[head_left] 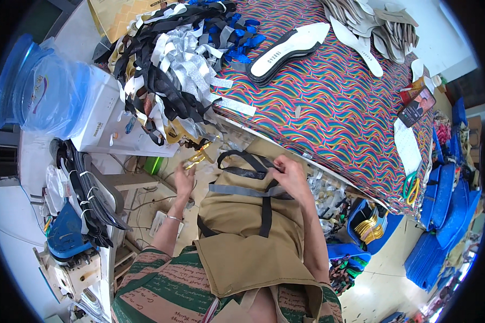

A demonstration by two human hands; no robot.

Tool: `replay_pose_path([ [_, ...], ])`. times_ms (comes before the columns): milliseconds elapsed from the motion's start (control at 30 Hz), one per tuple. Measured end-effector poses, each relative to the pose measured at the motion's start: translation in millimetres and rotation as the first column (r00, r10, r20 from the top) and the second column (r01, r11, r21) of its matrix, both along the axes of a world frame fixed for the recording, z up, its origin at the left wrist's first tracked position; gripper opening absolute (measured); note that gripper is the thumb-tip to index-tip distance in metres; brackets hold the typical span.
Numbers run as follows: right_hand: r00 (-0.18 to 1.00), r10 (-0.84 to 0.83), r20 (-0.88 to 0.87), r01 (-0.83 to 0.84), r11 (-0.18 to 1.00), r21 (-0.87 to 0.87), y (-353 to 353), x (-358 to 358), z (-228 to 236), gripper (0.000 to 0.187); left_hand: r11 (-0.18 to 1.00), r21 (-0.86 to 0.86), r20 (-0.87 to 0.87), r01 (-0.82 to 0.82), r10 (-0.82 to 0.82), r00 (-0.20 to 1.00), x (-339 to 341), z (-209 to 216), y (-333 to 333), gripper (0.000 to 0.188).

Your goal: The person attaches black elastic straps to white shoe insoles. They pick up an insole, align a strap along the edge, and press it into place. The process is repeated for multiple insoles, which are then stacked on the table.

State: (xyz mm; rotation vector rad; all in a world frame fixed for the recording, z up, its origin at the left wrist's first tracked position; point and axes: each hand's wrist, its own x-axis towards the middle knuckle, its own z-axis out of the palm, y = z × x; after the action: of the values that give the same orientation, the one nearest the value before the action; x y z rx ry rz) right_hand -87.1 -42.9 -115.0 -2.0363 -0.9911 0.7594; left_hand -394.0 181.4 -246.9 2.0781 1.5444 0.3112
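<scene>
My left hand (184, 180) is lifted beside the worktable, its fingers pinched at the end of a shiny gold strip (200, 155). In front of my lap, my right hand (290, 175) is closed on a black strip (243, 154) that loops away to the left. Under both hands lies the tan apron (248, 215) that I wear, crossed by black straps and a grey band. A big tangled heap of black, silver, gold and blue strips (178, 59) hangs over the table's near left corner, above my left hand.
A table with a wavy multicoloured cover (318, 102) carries stacked white-topped insoles (288, 51), grey insole pieces (382, 27) and a phone (416, 106). A bagged blue water bottle (54, 91) stands left. Right are blue bins (361, 226) and stacked blue sheets (428, 264).
</scene>
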Motion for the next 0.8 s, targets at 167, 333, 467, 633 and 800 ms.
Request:
replay_pose_path([
  [167, 0.822, -0.169, -0.544, 0.278, 0.953, 0.124, -20, 4, 27, 0.02, 0.714, -0.651, 0.386, 0.258, 0.019, 0.922, 114, 70, -25, 0.057],
  [333, 0.793, -0.269, -0.546, 0.437, 0.876, 0.203, -52, 12, 69, 0.014, 0.759, -0.487, 0.428, 0.432, -0.223, 0.876, 135, 60, -16, 0.03],
  [467, 0.786, -0.472, -0.399, 0.571, 0.802, 0.175, -105, 26, 89, 0.012, 0.875, -0.149, 0.654, 0.461, -0.263, 0.71, 141, 96, 0, 0.038],
  [633, 0.644, -0.71, -0.283, 0.764, 0.616, 0.193, -172, 30, 92, 0.012, 0.761, -0.182, 0.657, 0.623, -0.377, 0.653, 154, 172, 7, 0.043],
  [800, 0.503, -0.864, 0.003, 0.832, 0.485, 0.271, -254, 44, 71, 0.007, 0.746, -0.003, 0.581, 0.666, -0.54, 0.609, 174, 214, 6, 0.044],
])
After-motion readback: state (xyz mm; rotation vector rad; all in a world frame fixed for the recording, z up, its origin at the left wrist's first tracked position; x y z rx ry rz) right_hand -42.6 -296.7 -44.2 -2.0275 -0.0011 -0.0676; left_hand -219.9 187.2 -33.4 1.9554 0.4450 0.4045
